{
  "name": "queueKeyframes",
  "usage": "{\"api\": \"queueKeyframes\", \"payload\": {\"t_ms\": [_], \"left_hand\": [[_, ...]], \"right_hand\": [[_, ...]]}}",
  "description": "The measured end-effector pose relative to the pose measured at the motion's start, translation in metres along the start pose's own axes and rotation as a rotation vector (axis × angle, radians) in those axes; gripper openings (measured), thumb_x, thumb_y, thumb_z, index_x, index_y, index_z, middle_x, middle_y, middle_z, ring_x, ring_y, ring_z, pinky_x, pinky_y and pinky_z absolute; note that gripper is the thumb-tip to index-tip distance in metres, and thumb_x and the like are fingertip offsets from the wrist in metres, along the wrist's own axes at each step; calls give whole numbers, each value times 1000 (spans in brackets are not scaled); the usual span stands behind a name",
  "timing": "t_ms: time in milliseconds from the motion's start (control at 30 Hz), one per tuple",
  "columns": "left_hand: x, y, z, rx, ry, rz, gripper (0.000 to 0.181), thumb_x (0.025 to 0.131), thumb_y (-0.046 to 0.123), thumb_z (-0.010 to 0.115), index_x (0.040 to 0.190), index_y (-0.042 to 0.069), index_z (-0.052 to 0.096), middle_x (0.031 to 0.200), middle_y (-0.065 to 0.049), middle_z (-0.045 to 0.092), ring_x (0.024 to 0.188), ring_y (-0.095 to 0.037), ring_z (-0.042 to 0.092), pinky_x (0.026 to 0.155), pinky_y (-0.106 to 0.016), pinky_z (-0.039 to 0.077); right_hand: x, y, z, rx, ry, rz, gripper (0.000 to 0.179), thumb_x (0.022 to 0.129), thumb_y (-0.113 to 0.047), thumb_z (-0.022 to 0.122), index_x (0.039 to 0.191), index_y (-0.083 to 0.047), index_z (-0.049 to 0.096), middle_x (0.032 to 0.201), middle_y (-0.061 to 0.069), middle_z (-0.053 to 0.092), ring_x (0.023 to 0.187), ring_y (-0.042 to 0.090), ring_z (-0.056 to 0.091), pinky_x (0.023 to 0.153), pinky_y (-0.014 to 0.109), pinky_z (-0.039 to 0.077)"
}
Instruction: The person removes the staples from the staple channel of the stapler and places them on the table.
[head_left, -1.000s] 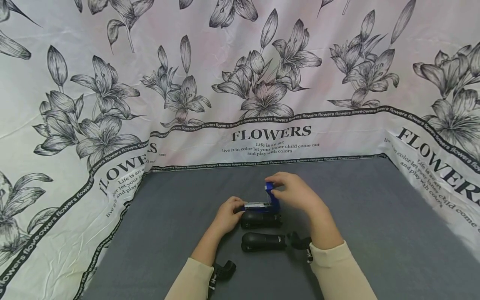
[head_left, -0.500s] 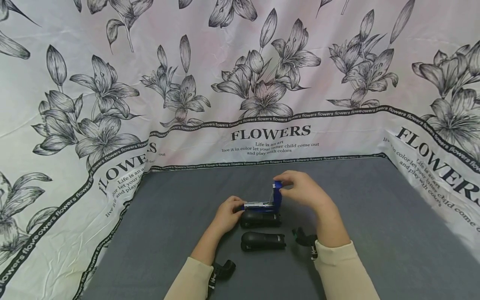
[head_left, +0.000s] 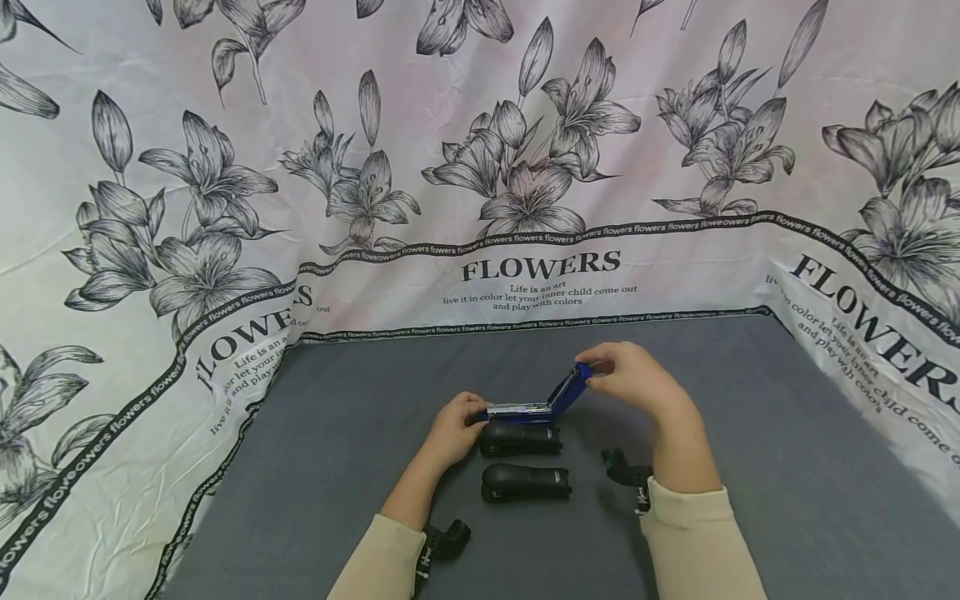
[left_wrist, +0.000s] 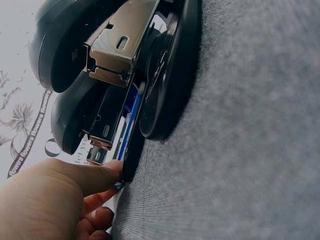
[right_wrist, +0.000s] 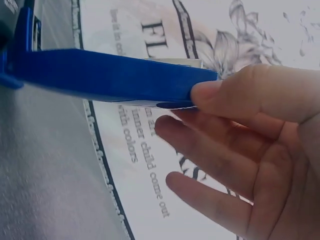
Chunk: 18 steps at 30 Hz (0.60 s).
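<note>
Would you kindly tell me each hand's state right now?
Left hand: pinching one end of the open blue stapler with a silver metal rail.
Right hand: pinching its raised top arm.

We see a broad, flat, grey counter (head_left: 360,375) with a finely textured, cloth-like surface, and on it two black, rounded, elongated staplers with shiny metal fronts lie side by side, the nearer black stapler (head_left: 527,483) set a little apart from the farther black stapler (head_left: 521,439). Just beyond the farther one we find a slim blue stapler (head_left: 553,408) with a silvery metal channel, its base lying low along the counter, roughly parallel to the black pair, while its hinged upper arm slants up to the right, clear of the surface.
</note>
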<state>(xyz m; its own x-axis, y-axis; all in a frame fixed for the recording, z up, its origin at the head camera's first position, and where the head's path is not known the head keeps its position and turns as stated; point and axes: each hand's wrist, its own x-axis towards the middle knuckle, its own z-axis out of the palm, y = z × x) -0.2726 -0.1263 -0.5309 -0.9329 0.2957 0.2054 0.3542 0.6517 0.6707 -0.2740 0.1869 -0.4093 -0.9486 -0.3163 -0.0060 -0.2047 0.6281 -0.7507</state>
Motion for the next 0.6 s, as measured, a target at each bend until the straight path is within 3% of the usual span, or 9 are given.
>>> {"api": "queueKeyframes", "payload": {"t_ms": [333, 600], "left_hand": [[0, 0, 1, 14, 2, -3, 29, 95, 7, 73, 123, 6, 75, 114, -2, 64, 81, -12, 52, 72, -30, 44], [-1, 2, 0, 15, 11, -4, 28, 95, 6, 72, 123, 5, 75, 115, -1, 64, 79, -11, 50, 71, -29, 43]], "right_hand": [[-3, 13, -7, -21, -22, 89, 34, 90, 0, 70, 124, 1, 70, 119, 20, 71, 112, 38, 65, 93, 58, 50], [-7, 29, -13, -16, -48, 95, 32, 88, 2, 74, 119, 4, 70, 114, 20, 71, 109, 39, 65, 94, 60, 48]]}}
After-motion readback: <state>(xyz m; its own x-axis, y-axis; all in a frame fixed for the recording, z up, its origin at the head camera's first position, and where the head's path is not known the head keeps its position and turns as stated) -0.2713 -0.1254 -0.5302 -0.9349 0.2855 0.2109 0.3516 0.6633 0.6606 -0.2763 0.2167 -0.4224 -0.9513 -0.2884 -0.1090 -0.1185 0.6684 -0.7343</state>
